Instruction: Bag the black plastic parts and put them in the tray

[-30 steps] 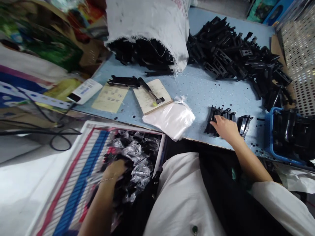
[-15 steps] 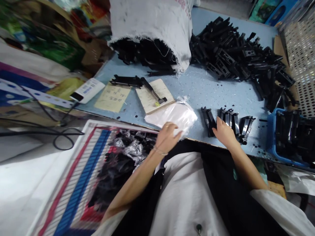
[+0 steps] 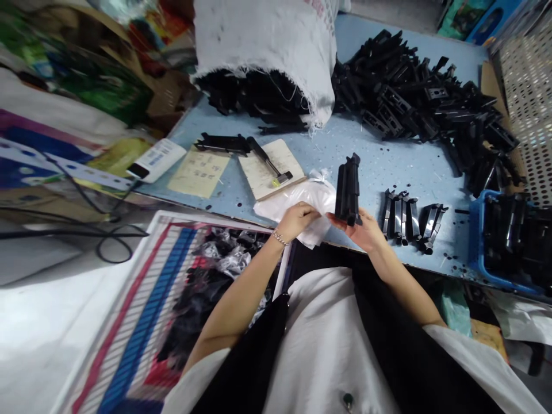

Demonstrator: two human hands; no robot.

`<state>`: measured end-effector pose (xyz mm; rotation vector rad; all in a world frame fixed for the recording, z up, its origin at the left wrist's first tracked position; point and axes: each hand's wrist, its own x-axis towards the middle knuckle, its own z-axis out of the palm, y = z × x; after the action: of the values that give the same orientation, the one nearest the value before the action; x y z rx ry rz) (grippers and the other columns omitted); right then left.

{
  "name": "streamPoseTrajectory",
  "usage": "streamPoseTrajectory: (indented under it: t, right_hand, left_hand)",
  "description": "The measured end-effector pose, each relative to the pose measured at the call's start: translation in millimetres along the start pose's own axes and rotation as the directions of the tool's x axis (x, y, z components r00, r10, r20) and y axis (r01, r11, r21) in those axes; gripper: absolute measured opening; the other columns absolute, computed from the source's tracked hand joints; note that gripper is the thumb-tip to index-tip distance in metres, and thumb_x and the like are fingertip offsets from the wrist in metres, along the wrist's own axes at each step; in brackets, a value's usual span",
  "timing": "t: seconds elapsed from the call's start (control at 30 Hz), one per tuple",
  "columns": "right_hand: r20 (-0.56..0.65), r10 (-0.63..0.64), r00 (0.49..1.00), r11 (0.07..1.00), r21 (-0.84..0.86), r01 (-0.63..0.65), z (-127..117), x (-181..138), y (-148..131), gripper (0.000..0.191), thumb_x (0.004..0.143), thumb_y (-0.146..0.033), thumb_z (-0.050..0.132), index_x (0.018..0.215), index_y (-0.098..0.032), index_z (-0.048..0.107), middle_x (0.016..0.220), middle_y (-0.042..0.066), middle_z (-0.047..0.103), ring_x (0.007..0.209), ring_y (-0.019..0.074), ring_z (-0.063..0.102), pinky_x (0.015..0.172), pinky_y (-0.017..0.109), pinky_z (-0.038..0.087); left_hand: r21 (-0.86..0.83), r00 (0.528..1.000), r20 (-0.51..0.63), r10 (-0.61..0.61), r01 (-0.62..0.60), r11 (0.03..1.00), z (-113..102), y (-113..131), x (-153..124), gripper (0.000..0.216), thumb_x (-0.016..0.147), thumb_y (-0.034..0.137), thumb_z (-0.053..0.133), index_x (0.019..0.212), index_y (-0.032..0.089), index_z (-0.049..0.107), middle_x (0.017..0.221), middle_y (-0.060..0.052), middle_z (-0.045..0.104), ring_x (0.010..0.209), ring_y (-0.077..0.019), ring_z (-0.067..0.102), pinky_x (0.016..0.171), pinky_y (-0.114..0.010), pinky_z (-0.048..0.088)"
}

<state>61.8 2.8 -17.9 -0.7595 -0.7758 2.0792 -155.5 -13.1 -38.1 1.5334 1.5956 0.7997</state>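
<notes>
Facing a light blue tabletop (image 3: 422,167), spread across the middle of the frame and dotted with dark specks. Having at lower left a striped container (image 3: 154,305), banded in red and blue and loaded with black items (image 3: 196,296) among crumpled clear plastic. Seeing next, at upper right, a broad heap of black parts (image 3: 414,95), loosely tangled, and at top centre a white sack (image 3: 263,34), frayed at the mouth, with more dark parts showing in its opening. Finding near the right edge a blue bin (image 3: 476,230), packed with similar parts.

Coming down in size, noting white plastic (image 3: 276,211) just below the centre, rumpled, lying against the lower edge of a notebook (image 3: 265,172). Seeing a short row of black parts (image 3: 401,218) right of centre, set side by side, and a yellow note (image 3: 198,172) left of the notebook.

Holding a black part (image 3: 347,190) near the centre, its length running up the frame, above the tabletop and just right of the white plastic. Clamping it from below with the right grip (image 3: 364,230). Bringing the left grip (image 3: 297,221) over the white plastic, fingertips together; unable to tell if pinching any of it. Wearing, smallest of all, a bracelet (image 3: 279,237) on the left wrist.
</notes>
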Motion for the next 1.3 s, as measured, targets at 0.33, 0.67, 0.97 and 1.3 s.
streamPoseTrajectory:
  t: [0.33,0.67,0.97,1.3]
  right_hand:
    - [0.015,0.154,0.988,0.987,0.055,-0.154,-33,-39,21,0.024,0.080,-0.035,0.081,0.093,-0.020,0.067,0.083,0.001,0.074,0.074,0.0149,0.071,0.068,0.026,0.059]
    - [0.128,0.424,0.897,0.885,0.153,-0.440,-35,-36,43,0.032,0.074,-0.031,0.086,0.095,-0.017,0.066,0.082,0.002,0.072,0.068,0.0121,0.068,0.063,0.021,0.057]
    - [0.151,0.337,0.929,0.916,0.177,-0.361,-11,-31,41,0.035,0.069,-0.032,0.086,0.093,-0.018,0.065,0.079,-0.001,0.067,0.067,0.0091,0.061,0.055,0.015,0.052]
    - [-0.043,0.088,0.995,0.974,-0.207,-0.096,13,-39,47,0.026,0.078,-0.038,0.081,0.087,-0.018,0.067,0.078,-0.002,0.063,0.076,0.0118,0.057,0.070,0.023,0.052]
  left_hand:
    - [0.396,0.950,-0.013,0.311,-0.281,0.874,-5,9,-18,0.045,0.087,0.005,0.042,0.122,0.016,0.068,0.135,-0.010,0.066,0.124,-0.0231,0.062,0.111,-0.041,0.050]
    - [0.234,0.857,0.194,0.478,-0.514,0.825,16,27,-61,0.077,0.088,0.000,0.040,0.161,0.023,0.026,0.162,-0.012,0.039,0.150,-0.0211,0.038,0.124,-0.040,0.038]
    - [0.202,0.874,-0.052,0.483,-0.464,0.862,6,38,-92,0.076,0.091,0.036,0.069,0.158,0.030,0.033,0.150,-0.014,0.053,0.123,-0.0257,0.065,0.088,-0.035,0.063]
    - [0.589,0.703,-0.033,0.711,-0.561,0.582,32,49,-99,0.055,0.091,0.037,0.069,0.140,0.017,0.056,0.117,-0.012,0.073,0.099,-0.0256,0.061,0.089,-0.039,0.051]
